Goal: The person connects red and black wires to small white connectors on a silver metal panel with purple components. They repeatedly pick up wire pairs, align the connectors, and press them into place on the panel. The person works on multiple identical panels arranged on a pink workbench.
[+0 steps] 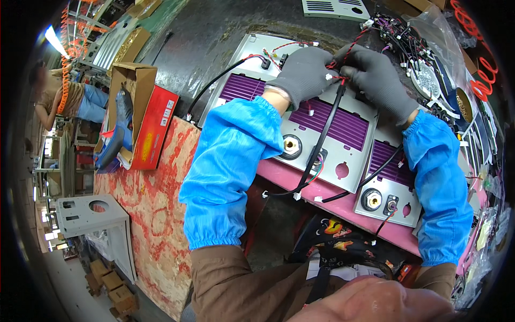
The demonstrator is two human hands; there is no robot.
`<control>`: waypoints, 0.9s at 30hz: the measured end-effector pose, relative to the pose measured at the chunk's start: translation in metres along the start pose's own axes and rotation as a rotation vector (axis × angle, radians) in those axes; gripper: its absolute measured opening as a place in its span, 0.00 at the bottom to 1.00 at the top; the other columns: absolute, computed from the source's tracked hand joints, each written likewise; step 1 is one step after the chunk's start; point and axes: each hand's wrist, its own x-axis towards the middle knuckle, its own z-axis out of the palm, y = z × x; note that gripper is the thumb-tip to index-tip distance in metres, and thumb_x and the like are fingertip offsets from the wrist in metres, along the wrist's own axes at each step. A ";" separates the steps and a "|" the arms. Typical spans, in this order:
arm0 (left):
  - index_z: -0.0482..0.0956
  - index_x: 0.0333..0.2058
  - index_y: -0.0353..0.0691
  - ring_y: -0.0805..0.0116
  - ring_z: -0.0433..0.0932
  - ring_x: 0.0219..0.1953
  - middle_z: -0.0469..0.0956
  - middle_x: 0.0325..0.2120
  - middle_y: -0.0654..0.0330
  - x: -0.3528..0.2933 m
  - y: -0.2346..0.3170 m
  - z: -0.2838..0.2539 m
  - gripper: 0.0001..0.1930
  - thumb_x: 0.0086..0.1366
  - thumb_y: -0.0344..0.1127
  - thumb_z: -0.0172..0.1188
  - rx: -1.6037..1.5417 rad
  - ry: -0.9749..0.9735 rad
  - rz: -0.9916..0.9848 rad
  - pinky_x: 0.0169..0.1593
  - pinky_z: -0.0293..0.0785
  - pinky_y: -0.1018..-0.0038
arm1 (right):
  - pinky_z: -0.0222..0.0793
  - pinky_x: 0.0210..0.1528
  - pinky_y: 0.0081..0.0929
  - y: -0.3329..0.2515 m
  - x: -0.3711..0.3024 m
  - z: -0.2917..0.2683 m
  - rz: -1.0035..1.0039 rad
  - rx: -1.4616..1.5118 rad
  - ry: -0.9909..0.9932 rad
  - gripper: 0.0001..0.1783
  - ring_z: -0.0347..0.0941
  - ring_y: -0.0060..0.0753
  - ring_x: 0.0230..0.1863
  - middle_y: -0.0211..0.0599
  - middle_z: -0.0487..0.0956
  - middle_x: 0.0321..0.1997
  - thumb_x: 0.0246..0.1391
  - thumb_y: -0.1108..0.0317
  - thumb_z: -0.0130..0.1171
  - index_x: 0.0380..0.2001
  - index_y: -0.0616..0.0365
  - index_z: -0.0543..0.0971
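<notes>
Red-black wires (339, 75) pinched between gloved hands; fingers hide the joint.

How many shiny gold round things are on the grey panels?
2. One brass fitting sits low on the middle grey panel, below the left hand. The other brass fitting is on the right-hand panel. Arms may hide more.

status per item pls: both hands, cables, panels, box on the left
left hand: gloved, fingers closed on the red-black wires
right hand: gloved, pinching the same wires
black cable: runs slack down across the middle panel
middle panel: lies flat, one round hole empty
right panel: flat, brass socket fitted
cardboard box: open, blue tool inside
</notes>
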 end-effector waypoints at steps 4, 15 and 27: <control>0.80 0.41 0.33 0.59 0.78 0.21 0.79 0.22 0.50 0.004 0.007 -0.018 0.18 0.55 0.40 0.61 -0.224 -0.185 -0.207 0.31 0.75 0.67 | 0.72 0.42 0.32 0.003 0.001 0.001 -0.040 -0.034 -0.023 0.13 0.78 0.38 0.35 0.45 0.80 0.33 0.53 0.73 0.57 0.43 0.57 0.78; 0.81 0.41 0.35 0.71 0.73 0.24 0.78 0.22 0.56 0.003 0.006 -0.019 0.18 0.54 0.39 0.62 -0.388 -0.168 -0.260 0.30 0.70 0.72 | 0.69 0.46 0.22 0.015 0.004 -0.007 0.050 0.269 -0.003 0.18 0.73 0.22 0.40 0.32 0.79 0.37 0.51 0.84 0.45 0.44 0.65 0.76; 0.79 0.33 0.32 0.58 0.74 0.26 0.76 0.22 0.50 0.003 0.014 -0.022 0.24 0.64 0.53 0.53 -0.235 -0.124 -0.240 0.32 0.68 0.64 | 0.72 0.41 0.29 0.008 -0.005 -0.012 0.177 0.043 0.045 0.13 0.77 0.32 0.36 0.40 0.80 0.34 0.54 0.64 0.57 0.39 0.60 0.81</control>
